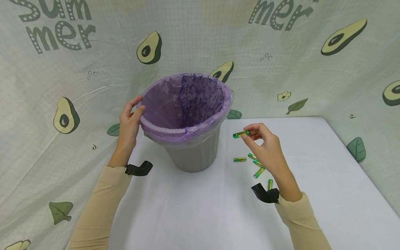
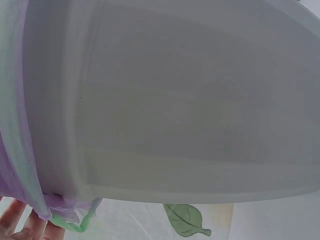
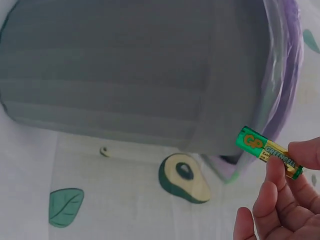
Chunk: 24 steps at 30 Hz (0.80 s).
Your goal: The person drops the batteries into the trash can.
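A grey trash bin (image 1: 193, 156) stands on the table, lined with a purple, partly see-through bag (image 1: 162, 133) folded over its rim. My left hand (image 1: 129, 121) holds the bin's rim at its left side, thumb and fingertips on the bag; only some fingers (image 2: 30, 225) show in the left wrist view. To the right of the bin, my right hand (image 1: 265, 146) pinches a green and gold battery (image 3: 267, 151) between thumb and fingers, above the table. Several similar batteries (image 1: 240, 159) lie on the table below that hand, some partly hidden by it.
A white cloth covers the table (image 1: 328, 173). Behind and beside it hangs a pale curtain (image 1: 187, 38) printed with avocados, leaves and lettering. Black wrist-worn pieces (image 1: 265, 193) jut out from both forearms.
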### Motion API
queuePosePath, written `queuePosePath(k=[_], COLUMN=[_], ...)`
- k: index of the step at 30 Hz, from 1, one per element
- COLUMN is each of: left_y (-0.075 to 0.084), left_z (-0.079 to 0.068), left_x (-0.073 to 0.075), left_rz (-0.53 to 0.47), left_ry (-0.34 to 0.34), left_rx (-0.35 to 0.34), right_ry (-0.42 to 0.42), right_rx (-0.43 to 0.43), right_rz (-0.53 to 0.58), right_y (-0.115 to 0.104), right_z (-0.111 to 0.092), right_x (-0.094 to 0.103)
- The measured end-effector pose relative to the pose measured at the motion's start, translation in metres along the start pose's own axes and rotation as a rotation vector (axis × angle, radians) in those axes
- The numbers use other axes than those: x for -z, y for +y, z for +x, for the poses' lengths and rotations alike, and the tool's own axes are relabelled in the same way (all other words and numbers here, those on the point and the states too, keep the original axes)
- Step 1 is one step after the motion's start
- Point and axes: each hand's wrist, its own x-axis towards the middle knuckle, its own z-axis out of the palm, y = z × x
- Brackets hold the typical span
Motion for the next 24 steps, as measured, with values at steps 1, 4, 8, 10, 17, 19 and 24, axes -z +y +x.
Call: queuePosePath(k=[1, 4, 8, 10, 17, 19, 24], left_y=[0.000, 0.000, 0.000, 0.000, -0.001, -0.001, 0.000], left_z=[0.000, 0.000, 0.000, 0.000, 0.001, 0.001, 0.001], left_x=[0.000, 0.000, -0.001, -0.001, -0.001, 0.000, 0.000], left_rz=[0.000, 0.001, -0.002, 0.002, 0.014, 0.013, 0.012], left_ry=[0.000, 0.004, 0.003, 0.005, 0.009, 0.012, 0.014], left_rx=[-0.001, 0.000, -0.001, 0.000, 0.004, 0.004, 0.007], right_ry=[0.006, 0.021, 0.043, 0.050, 0.011, -0.008, -0.050], right_rx=[0.019, 0.060, 0.116, 0.154, 0.255, 0.276, 0.328], right_rz=[0.013, 0.046, 0.089, 0.119, 0.161, 0.153, 0.124], right_y=[-0.004, -0.017, -0.035, -0.044, -0.068, -0.073, -0.081], right_z=[0.004, 0.013, 0.024, 0.028, 0.039, 0.042, 0.043], right_x=[-0.001, -0.002, -0.005, -0.008, -0.019, -0.023, -0.033])
